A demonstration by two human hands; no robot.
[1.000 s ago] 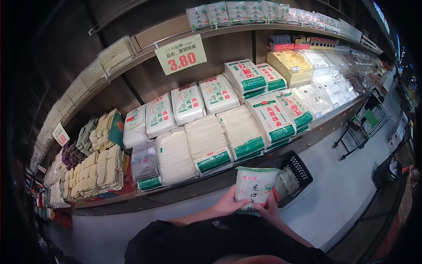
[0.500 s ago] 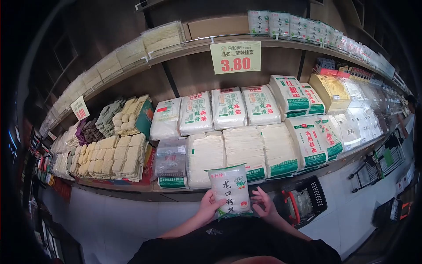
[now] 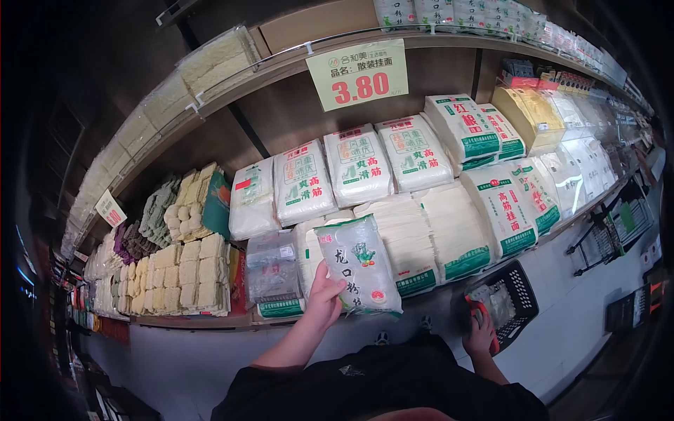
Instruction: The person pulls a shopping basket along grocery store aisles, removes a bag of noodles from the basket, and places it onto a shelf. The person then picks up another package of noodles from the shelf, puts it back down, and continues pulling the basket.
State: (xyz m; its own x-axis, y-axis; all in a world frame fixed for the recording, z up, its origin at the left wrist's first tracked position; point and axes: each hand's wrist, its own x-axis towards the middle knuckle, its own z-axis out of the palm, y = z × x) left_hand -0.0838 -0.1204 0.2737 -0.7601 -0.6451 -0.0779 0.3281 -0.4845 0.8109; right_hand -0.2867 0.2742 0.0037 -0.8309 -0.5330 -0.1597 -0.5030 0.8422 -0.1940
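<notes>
The right hand (image 3: pixel 479 337) has moved from beside a packet of Longkou vermicelli (image 3: pixel 364 259) to the red handle (image 3: pixel 494 345) of a black shopping basket (image 3: pixel 526 298), fingers apparently curled around it. The left hand (image 3: pixel 324 296) alone grips the packet's lower left edge, a hold that leaves most of the label uncovered and the other hand free. Clear-wrapped goods (image 3: pixel 500 307), too blurred to identify, lie in the basket. Behind the raised packet, green-banded bags (image 3: pixel 469 261) hold pale noodles (image 3: pixel 456 217); above hangs a 3.80 price sign (image 3: pixel 358 76).
</notes>
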